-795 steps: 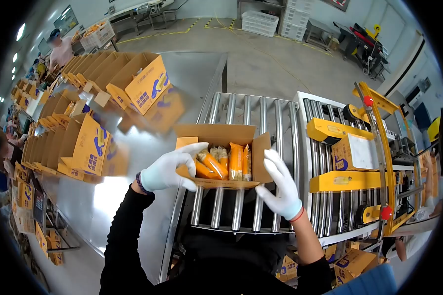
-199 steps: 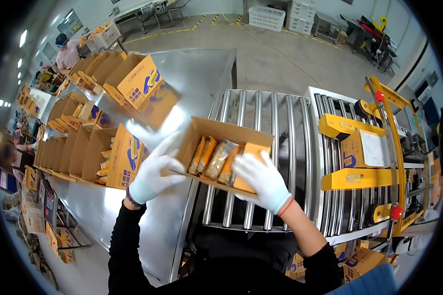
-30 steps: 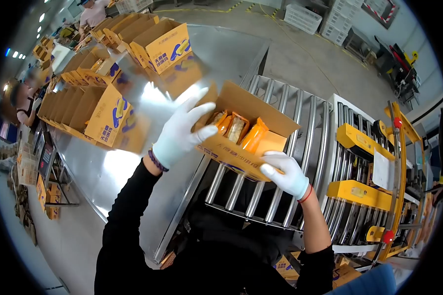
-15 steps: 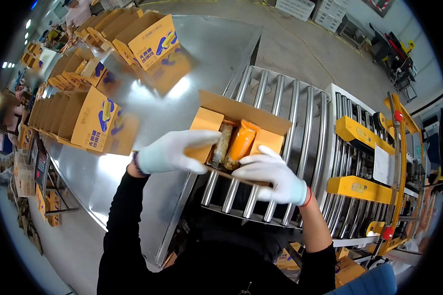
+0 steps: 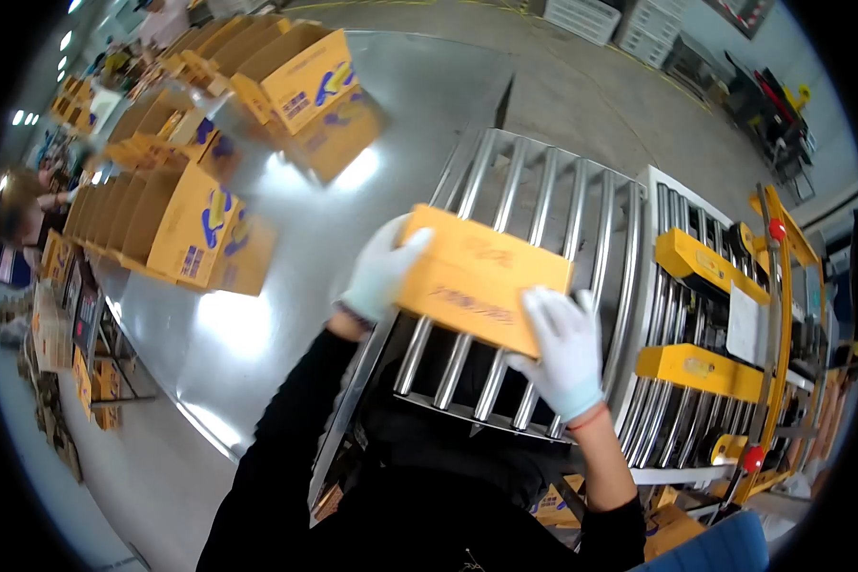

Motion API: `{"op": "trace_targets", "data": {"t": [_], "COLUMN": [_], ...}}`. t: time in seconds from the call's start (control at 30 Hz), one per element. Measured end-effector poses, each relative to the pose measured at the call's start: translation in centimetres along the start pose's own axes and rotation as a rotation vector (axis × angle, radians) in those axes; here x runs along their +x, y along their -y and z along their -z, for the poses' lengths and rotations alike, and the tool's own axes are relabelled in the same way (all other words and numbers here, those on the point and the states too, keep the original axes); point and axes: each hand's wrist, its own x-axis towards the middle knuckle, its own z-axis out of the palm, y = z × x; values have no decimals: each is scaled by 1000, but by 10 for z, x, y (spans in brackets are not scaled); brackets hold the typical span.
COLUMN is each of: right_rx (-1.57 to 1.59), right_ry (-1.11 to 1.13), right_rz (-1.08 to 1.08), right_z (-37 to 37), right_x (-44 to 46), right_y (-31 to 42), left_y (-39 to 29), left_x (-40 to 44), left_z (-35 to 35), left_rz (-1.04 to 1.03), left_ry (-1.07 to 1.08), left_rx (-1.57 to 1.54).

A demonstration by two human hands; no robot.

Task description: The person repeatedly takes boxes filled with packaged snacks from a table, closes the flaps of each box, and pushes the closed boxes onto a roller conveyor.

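A yellow cardboard box with blurred dark print on its top sits over the roller conveyor, its top flaps folded down. The contents are hidden. My left hand, in a white glove, grips the box's left end, with the thumb over the top edge. At the right front corner, my right hand, also gloved, lays its fingers on the top and its thumb along the near side.
Rows of open yellow cartons stand on the steel table at left. A yellow-guided machine adjoins the rollers at right. White crates stand on the floor behind. A person is at upper left.
The box was open, showing an orange packet and a clear-wrapped one; its top is now folded over them. My left hand moved right to the box's end, and the view shifted slightly.
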Motion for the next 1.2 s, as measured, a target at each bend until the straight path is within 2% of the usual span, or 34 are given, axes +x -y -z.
{"op": "trace_targets", "data": {"t": [0.03, 0.07, 0.1, 0.13, 0.17, 0.2, 0.27, 0.33, 0.37, 0.4, 0.43, 0.53, 0.6, 0.63, 0.67, 0.7, 0.73, 0.77, 0.8, 0.83, 0.87, 0.9, 0.93, 0.97, 1.0, 1.07, 1.1, 1.13, 1.17, 1.2], "right_rx": [-93, -179, -221, -267, -299, -337, -365, -391, -408, -422, -421, -412, -398, -385, -381, -393, -407, -302, -220, -22, 267, 318, 238, 212, 183, 139, 161, 181, 152, 123], "right_ry": [28, 52, -14, -86, -99, -112, -198, -224, -245, -263, -270, -289, -270, -294, -294, -297, -305, -376, -336, -236, -261, -229, -149, -100, -54, -87, -129, -164, -179, -191], "right_rz": [-90, -180, -225, -268, -299, -339, -353, -387, -412, -440, -444, -464, -462, -458, -453, -433, -416, -348, -246, -283, -281, -105, 110, 157, 197, 174, 201, 114, 164, 220], "right_z": [9, 17, 14, 11, 11, 12, 8, 14, 14, 12, 13, 16, 22, 22, 20, 18, 16, 16, 17, 19, -6, -3, 3, 13, 19, 18, -4, -23, -36, -33], "right_x": [1, 2, 1, 1, 4, 6, -7, -29, -40, -50, -58, -85, -102, -109, -111, -112, -112, -97, -79, -58, -47, -27, -6, 9, 18, 25, 21, 25, 24, 24], "right_y": [-9, -18, -36, -58, -74, -89, -123, -142, -150, -158, -167, -196, -211, -218, -219, -218, -216, -193, -166, -124, -99, -57, -26, 4, 29, 56, 50, 41, 20, 2], "left_y": [5, 4, 22, 41, 43, 67, 71, 61, 56, 40, 43, -58, -86, -73, -69, -74, -66, -70, -72, -71, -67, -70, -75, -94, -101, -86, -83, -82, -68, -79], "left_x": [9, 13, 21, 31, 28, 29, 25, 19, 9, 6, 11, -30, -60, -69, -83, -85, -81, -71, -58, -49, -39, -36, -35, -54, -62, -61, -59, -56, -47, -46], "left_z": [-16, -51, -86, -125, -160, -196, -194, -140, -103, -51, 6, 170, 268, 344, 377, 386, 387, 369, 343, 305, 268, 228, 206, 161, 137, 111, 105, 100, 90, 60], "left_rz": [13, -120, -227, -425, -418, -601, -267, -102, -206, -351, -495, -193, -358, -357, 21, 379, 281, 209, 147, 1, -41, -114, -116, -65, -303, -617, -508, -399, -278, -305], "left_ry": [75, 1, -108, -213, -63, -86, 531, 659, 475, 298, 2, -497, -979, -1054, -960, -790, -817, -742, -582, -502, -458, -402, -280, -78, -144, -472, -235, -3, 235, 404], "left_rx": [-72, -70, 58, 409, 278, 270, 274, 294, 334, 530, 770, 1085, 1388, 1887, 1929, 1743, 1733, 1734, 1785, 1724, 1712, 1679, 1443, 562, 700, 1156, 1065, 968, 839, 904]}}
